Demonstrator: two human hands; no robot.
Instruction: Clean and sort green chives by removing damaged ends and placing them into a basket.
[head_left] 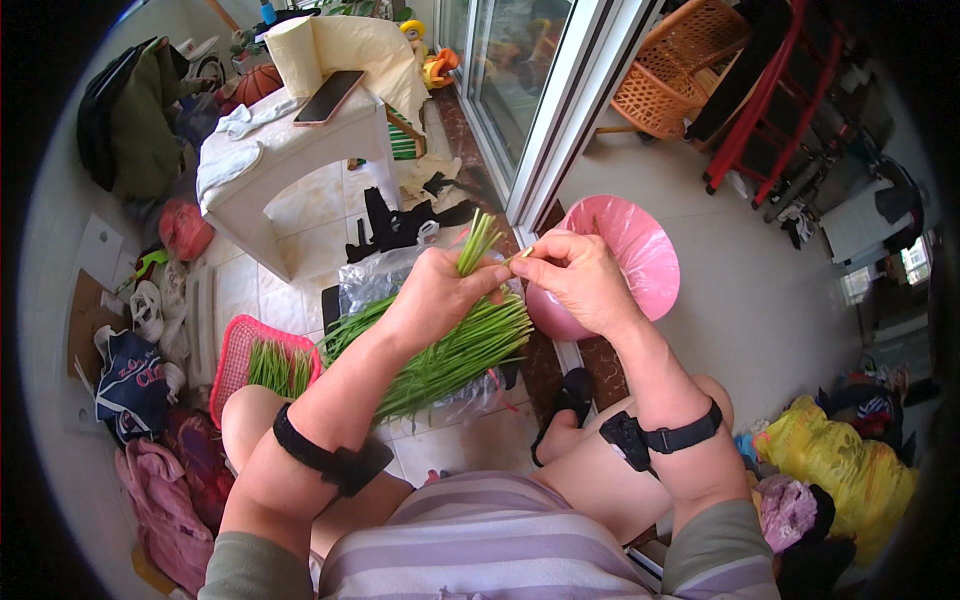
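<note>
My left hand point(440, 295) is closed around a small bunch of garlic chives point(479, 240), their cut ends sticking up past the fingers. Close beside it, my right hand point(583, 280) pinches the pale end of a thin stalk point(522, 254) between thumb and fingertips. Below both hands lies a large pile of loose chives point(455, 360) on clear plastic point(375, 285). A red mesh basket point(228, 372) at the left holds more chives point(278, 367). Just behind and beneath my right hand stands a pink bin point(655, 255) with a plastic liner.
A white stool point(290, 160) at the far left carries a phone point(330, 98), a paper roll point(292, 55) and cloths. Black cloth point(385, 225) lies on the tiles beyond the pile. A sliding glass door point(520, 90) and its track run past the bin. Bags crowd both sides.
</note>
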